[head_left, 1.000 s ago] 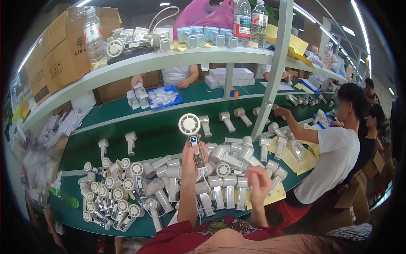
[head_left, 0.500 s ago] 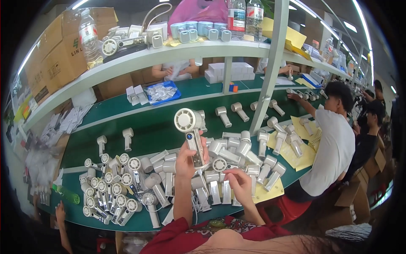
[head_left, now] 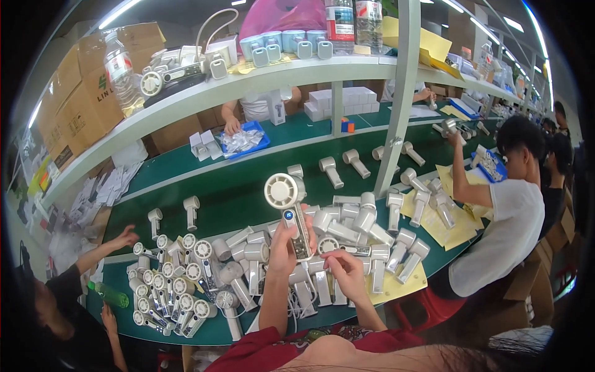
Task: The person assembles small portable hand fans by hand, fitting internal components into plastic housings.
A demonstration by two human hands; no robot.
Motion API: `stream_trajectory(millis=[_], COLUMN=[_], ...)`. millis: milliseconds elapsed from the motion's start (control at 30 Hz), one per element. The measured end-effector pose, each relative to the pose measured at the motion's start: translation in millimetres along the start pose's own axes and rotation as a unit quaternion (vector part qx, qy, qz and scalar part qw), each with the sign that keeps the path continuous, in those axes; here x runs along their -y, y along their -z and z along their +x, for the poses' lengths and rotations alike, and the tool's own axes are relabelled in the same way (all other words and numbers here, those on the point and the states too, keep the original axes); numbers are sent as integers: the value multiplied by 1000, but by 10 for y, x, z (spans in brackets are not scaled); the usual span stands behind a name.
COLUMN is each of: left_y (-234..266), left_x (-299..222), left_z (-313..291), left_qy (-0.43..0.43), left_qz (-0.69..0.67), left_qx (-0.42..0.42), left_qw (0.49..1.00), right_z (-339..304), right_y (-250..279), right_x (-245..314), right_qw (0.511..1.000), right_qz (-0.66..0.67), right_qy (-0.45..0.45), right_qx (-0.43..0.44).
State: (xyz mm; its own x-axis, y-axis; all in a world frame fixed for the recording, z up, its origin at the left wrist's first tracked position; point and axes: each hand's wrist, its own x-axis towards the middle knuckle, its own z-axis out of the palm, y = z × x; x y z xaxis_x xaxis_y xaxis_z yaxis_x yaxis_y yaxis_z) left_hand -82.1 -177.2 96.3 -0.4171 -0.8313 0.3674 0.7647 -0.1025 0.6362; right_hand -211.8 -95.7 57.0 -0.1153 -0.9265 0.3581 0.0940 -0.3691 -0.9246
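Holding handheld fan (head_left: 289,216) above bench (head_left: 211,333), left hand (head_left: 283,251) clamped round it, long axis near upright; right hand (head_left: 348,273) just right of lower end, fingers curled, can't tell if pinching anything.

A green desk (head_left: 124,319) is bearing crowded fans (head_left: 180,286).
On it, a green bottle (head_left: 111,295) is lying at the left, and yellow paper (head_left: 406,283) is lying at the right, partly under fans. Just behind, a long green strip (head_left: 235,189) is carrying more fans, spaced apart. Beyond that, a far desk (head_left: 297,132) is holding white boxes (head_left: 344,100) and a blue tray (head_left: 265,144). Above, a pale shelf (head_left: 279,75) is supporting a carton (head_left: 87,87) and water bottles (head_left: 340,25).
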Motion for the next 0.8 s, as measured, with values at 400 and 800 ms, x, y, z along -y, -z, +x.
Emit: stream_trajectory(millis=[400, 800], left_y=[-17, 468], left_x=[-27, -430], left_z=[44, 83], left_qy=[-60, -252], left_qz=[-25, 2], left_qx=[-20, -315], left_qw=[998, 915], right_z=[-11, -389], right_y=[-162, -390], right_x=[-155, -384], right_qw=[980, 902], right_qz=[67, 83], right_qy=[-69, -279], right_qx=[172, 320])
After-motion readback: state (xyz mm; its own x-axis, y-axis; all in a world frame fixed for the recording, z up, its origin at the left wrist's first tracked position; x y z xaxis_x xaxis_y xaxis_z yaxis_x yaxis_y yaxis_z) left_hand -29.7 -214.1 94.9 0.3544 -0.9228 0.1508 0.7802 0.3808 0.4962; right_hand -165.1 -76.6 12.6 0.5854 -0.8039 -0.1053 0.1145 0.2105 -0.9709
